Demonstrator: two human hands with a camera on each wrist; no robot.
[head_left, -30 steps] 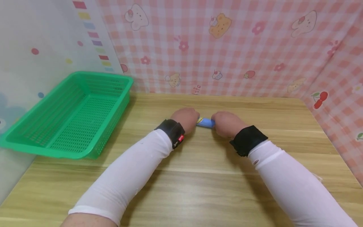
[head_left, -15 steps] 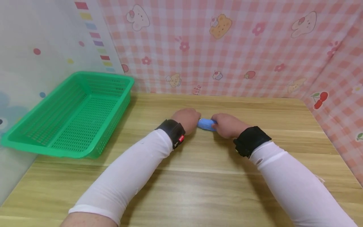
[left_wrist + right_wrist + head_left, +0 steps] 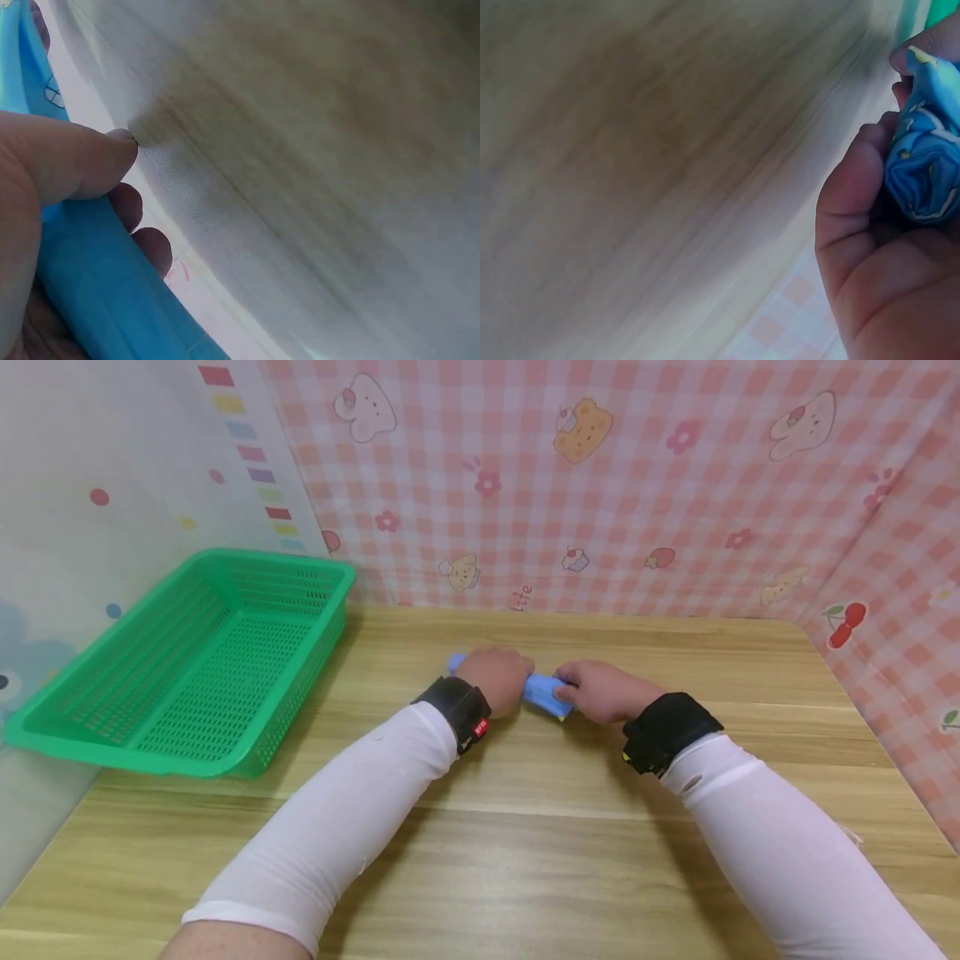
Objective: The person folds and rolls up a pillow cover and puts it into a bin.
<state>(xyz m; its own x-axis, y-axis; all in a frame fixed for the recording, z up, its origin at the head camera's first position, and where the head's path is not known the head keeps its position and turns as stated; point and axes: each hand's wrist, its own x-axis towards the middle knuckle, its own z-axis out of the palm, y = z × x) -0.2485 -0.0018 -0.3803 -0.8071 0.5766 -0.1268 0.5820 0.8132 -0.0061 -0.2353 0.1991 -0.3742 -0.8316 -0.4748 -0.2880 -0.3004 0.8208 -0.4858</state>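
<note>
A tightly rolled blue cloth point(image 3: 542, 691) lies between the two hands over the wooden table. My left hand point(image 3: 495, 680) grips it around the middle, hiding that stretch; a short blue end shows beyond the wrist. In the left wrist view the thumb presses on the roll point(image 3: 112, 281) and fingertips show beneath it. My right hand point(image 3: 606, 691) holds the right end, thumb on the near side. The right wrist view shows the spiral end of the roll point(image 3: 926, 180), with yellow and white print, cupped by curled fingers, and a loose corner above it.
A green plastic basket point(image 3: 341, 589) stands at the table's left. The wooden tabletop point(image 3: 510, 860) extends in front of the hands. Behind it rises a wall covered in pink checks point(image 3: 450, 485).
The blue cloth has turned: its left end now shows behind the left hand, and its right end slants toward the near side. The right hand has shifted slightly, its thumb now more visible.
</note>
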